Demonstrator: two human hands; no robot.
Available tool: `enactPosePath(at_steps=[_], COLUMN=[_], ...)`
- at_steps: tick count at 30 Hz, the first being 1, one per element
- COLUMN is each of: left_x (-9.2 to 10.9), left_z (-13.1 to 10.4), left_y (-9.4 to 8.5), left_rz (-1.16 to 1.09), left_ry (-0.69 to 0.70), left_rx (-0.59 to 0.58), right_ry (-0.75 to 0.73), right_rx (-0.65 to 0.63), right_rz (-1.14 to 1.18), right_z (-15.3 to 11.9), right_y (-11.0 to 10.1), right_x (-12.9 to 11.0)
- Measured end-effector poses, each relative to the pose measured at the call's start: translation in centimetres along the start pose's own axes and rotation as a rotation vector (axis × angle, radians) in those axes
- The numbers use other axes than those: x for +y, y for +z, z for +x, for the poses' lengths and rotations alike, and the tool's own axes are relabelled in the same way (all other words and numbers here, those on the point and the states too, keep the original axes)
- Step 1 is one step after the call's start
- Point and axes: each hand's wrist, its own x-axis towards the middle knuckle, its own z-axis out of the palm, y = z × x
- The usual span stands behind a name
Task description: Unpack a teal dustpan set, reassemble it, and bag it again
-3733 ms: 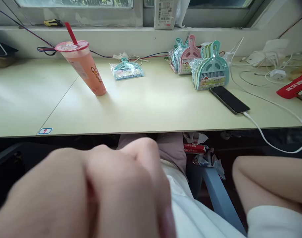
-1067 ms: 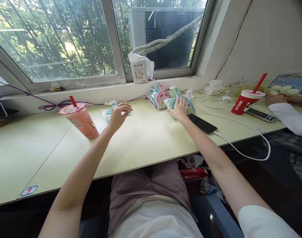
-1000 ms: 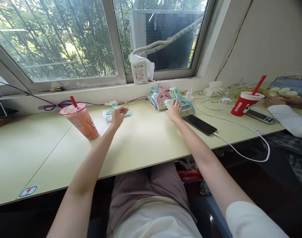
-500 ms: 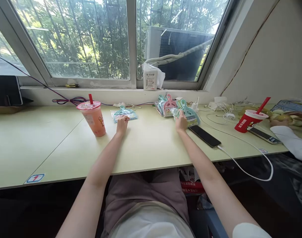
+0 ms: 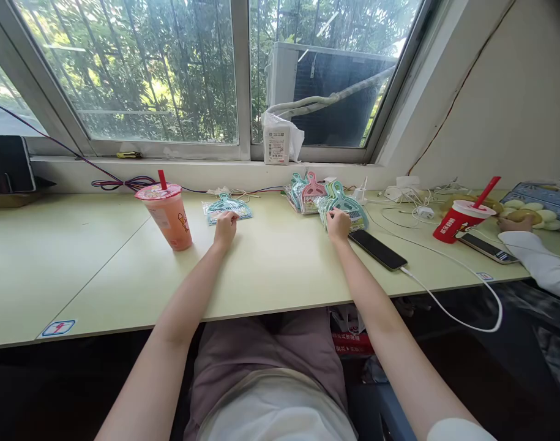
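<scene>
On the desk (image 5: 270,269), one wrapped dustpan-and-brush set (image 5: 213,212) lay apart from the green dustpan stack (image 5: 357,215). Left hand (image 5: 225,230) at the set, right hand (image 5: 339,226) at the stack, both loosely curled; grip unclear. Neither looked lifted.

Bright daylight enters through the windows (image 5: 169,79), leaving a pale sheen mid-counter (image 5: 280,260). Below its edge, shadow swallows most detail. Wide-angle stretching shows towards the sides; fine print seems too soft to read.
</scene>
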Motion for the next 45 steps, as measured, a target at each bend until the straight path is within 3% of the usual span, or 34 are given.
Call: enactPosePath(at_steps=[4,11,16,19,23,28,31,33,36,40,42,45], left_x=[0.1,0.5,0.9,0.9,0.8,1.1,1.9,2.8,4.4,5.9,6.1,5.7], left_z=[-0.1,-0.4,-0.4,-0.4,-0.5,-0.6,-0.7,-0.9,-1.2,-1.7,-1.9,-1.9], left_y=[-0.2,-0.2,-0.4,-0.5,-0.5,-0.5,-0.4,-0.1,0.4,1.4,1.7,1.9], left_rz=[0.017,-0.01,-0.037,-0.04,-0.032,-0.034,-0.127,-0.264,-0.579,-0.995,-1.081,-1.019], left_ry=[0.0,0.042,0.026,0.02,0.01,0.009,-0.03,-0.086,-0.264,-0.509,-0.564,-0.66], left_rx=[-0.029,-0.068,-0.069,-0.07,-0.066,-0.069,-0.079,-0.095,-0.233,-0.448,-0.443,-0.364], right_ry=[-0.031,0.04,0.051,-0.001,-0.046,-0.16,-0.289,-0.386,-0.53,-0.651,-0.628,-0.565], right_rx=[0.013,0.099,-0.153,-0.209,-0.14,0.064,0.137,0.103,-0.075,-0.306,-0.406,-0.516], right_rz=[-0.012,-0.148,-0.287,-0.301,-0.264,-0.183,-0.131,-0.128,-0.143,-0.146,-0.112,0.009], right_z=[-0.2,-0.9,-0.9,-0.9,-0.7,-0.2,-0.7,-1.3,-2.8,-5.5,-7.1,-8.9], right_y=[-0.3,-1.3,-1.6,-1.5,-1.8,-3.3,-4.1,-4.1,-3.0,0.3,2.2,4.3], right_x=[-0.2,-1.3,-1.3,-1.3,-1.4,-2.0,-4.2,-6.8,-12.1,-18.5,-20.0,-19.7])
